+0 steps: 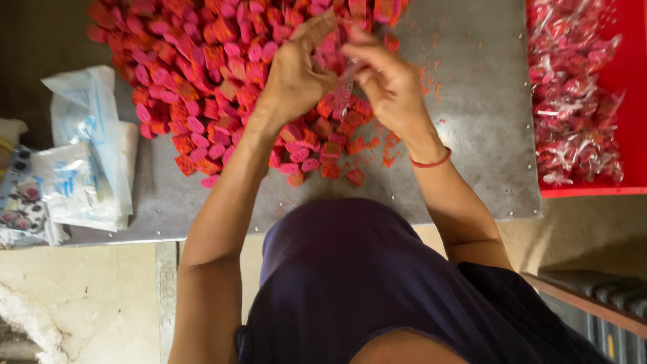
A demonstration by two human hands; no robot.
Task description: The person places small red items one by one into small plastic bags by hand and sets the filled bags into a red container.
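Observation:
A big heap of small pink and orange moulded pieces [202, 74] covers the far part of a grey metal sheet [472, 135]. My left hand [294, 74] and my right hand [389, 84] meet above the near edge of the heap. Between their fingertips hangs a small clear plastic wrapper [344, 91] with a pink piece at its top. Both hands pinch this wrapper. A red thread bangle [431, 162] circles my right wrist.
A red tray [627, 81] at the right holds several wrapped pink pieces [573, 101]. White and blue plastic bags [87, 148] lie at the left edge of the sheet. Orange crumbs [428, 81] are scattered near the heap. My dark-clothed body fills the bottom.

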